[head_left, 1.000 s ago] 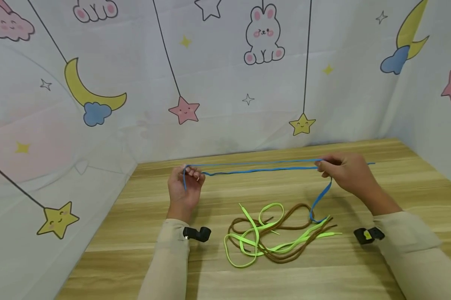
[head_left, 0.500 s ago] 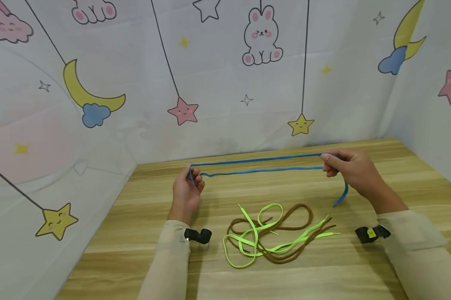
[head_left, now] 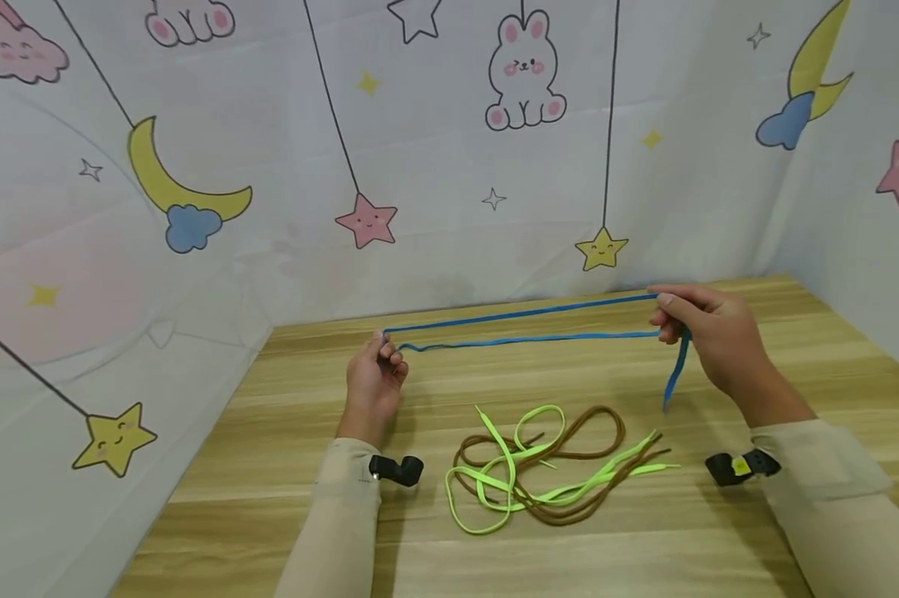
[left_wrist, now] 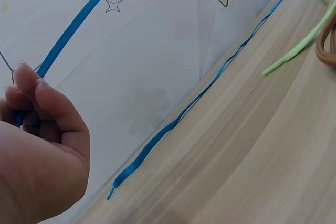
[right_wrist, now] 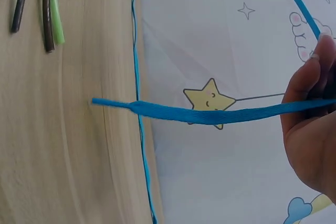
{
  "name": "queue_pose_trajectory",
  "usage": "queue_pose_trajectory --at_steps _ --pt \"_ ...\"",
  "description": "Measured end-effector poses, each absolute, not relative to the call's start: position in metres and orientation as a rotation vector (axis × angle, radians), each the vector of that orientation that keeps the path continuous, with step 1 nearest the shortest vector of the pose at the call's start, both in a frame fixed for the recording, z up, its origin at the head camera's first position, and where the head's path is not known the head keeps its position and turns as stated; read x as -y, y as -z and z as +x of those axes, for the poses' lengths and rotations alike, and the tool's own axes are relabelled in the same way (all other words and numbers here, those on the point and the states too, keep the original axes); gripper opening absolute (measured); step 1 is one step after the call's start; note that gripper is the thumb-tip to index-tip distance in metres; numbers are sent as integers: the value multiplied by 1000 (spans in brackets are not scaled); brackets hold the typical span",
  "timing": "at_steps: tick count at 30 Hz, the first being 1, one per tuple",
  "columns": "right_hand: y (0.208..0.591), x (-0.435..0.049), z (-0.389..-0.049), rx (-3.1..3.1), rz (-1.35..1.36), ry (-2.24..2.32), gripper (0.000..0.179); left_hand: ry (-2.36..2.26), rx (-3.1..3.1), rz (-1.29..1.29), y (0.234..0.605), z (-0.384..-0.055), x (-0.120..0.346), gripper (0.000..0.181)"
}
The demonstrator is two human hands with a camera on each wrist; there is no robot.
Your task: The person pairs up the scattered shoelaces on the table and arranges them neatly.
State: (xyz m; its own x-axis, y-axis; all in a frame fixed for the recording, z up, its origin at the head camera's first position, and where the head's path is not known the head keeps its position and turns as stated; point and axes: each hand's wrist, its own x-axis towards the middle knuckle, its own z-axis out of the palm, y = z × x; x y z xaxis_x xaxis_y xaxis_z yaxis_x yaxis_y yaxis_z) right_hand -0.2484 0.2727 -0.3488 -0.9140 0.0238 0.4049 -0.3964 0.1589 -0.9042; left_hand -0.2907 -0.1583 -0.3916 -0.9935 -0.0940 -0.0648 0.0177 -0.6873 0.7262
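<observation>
A flat blue shoelace (head_left: 524, 314) is stretched taut above the table between both hands, rising slightly toward the right. My left hand (head_left: 374, 384) pinches one end of it between thumb and fingers; in the left wrist view its fingers (left_wrist: 60, 103) are curled. Thumb and index finger of my right hand (head_left: 718, 336) pinch the other part, and a short tail hangs below the palm, its tip (right_wrist: 110, 102) visible in the right wrist view. Behind, a second blue shoelace (head_left: 524, 340) lies nearly straight along the table's back, its tip (left_wrist: 110, 193) showing in the left wrist view.
Lime-green shoelaces (head_left: 512, 477) and brown shoelaces (head_left: 579, 456) lie tangled together on the wooden table (head_left: 270, 515), nearer the body than the hands. A white cloth wall (head_left: 449, 249) printed with stars, moons and a rabbit stands right behind the table's far edge.
My right hand has moved up and right, pulling the blue shoelace taut; its tail has lifted off the green and brown laces. The left hand has shifted slightly right.
</observation>
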Motion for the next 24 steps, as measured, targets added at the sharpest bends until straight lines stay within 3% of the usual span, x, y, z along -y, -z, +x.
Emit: queue_pose_trajectory --at_steps 10,24 --pt "346 -275 -247 1784 204 -2197 15 2843 1222 194 393 -290 159 23" --pt "347 -288 -249 1762 -41 -2219 22 2840 1290 172 396 -292 157 23"
